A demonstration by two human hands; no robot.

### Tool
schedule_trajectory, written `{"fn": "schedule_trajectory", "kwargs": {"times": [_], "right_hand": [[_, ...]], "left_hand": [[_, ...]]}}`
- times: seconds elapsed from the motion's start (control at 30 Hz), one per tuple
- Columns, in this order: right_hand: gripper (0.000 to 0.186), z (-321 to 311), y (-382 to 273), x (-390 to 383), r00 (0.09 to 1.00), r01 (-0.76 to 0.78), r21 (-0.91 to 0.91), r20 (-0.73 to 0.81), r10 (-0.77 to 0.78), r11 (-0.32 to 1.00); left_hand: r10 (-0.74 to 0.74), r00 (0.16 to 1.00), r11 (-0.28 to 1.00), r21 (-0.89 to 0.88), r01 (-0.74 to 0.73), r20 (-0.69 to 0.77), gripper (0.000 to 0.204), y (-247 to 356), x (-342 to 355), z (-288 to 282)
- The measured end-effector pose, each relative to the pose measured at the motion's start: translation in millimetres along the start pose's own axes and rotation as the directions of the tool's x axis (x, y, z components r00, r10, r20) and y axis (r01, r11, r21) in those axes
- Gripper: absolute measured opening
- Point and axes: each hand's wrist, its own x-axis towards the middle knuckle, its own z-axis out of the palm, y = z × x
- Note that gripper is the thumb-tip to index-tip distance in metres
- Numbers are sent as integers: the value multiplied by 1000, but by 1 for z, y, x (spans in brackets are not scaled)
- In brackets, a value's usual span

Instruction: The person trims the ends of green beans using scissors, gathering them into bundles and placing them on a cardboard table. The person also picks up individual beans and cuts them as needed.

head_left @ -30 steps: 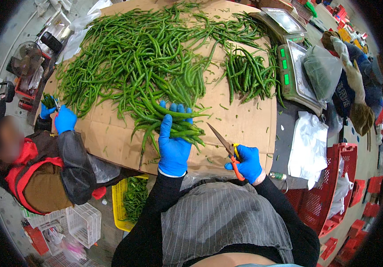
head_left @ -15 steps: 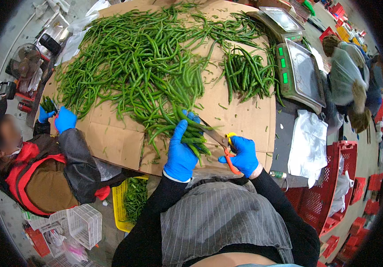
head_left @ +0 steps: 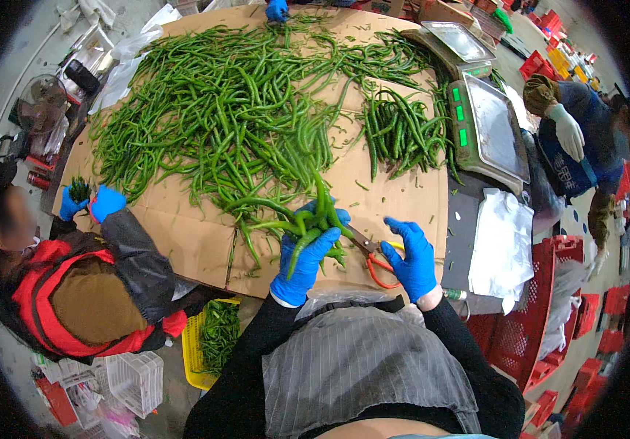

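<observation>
The fingers of the person's left hand (head_left: 302, 265) are curled around a small bunch of green peppers (head_left: 320, 214), held above the near edge of the cardboard-covered worktop (head_left: 190, 245). The fingers of the right hand (head_left: 416, 265) are loosened and extended, not closed on anything, just beside the scissors (head_left: 379, 269), whose blades point at the held bunch.

Beyond the hands spreads a large, tangled heap (head_left: 234, 110) of peppers. To its right lies a smaller pile (head_left: 403, 135), more evenly aligned. Judging by this, a modest share looks dealt with, while most lies loose. Short green scraps are scattered between. Farther right stands a scale (head_left: 469, 139), and below it, white plastic bags (head_left: 501, 249).

Whether the right thumb is hooked through a handle cannot be told; the blade tips are hidden by the left hand and peppers. At left, a co-worker's gloved hands (head_left: 107, 203) hold a dark green bundle (head_left: 79, 190), too small to make out. Another blue glove (head_left: 277, 10) is cut off at the top edge.
</observation>
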Motion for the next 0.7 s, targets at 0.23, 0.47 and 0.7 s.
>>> {"fn": "schedule_trajectory", "kwargs": {"times": [0.23,0.47,0.7], "right_hand": [[97,26,-66,7,989,150,164,-10,-150,975],[101,56,-50,2,987,134,201,-116,-112,970],[99,57,-36,4,999,-51,560,42,34,827]], "left_hand": [[13,999,994,110,-18,48,43,-1,-3,22],[-338,941,915,-235,328,-3,28,-24,-13,33],[-343,936,936,-55,348,79,29,-29,-7,30]]}}
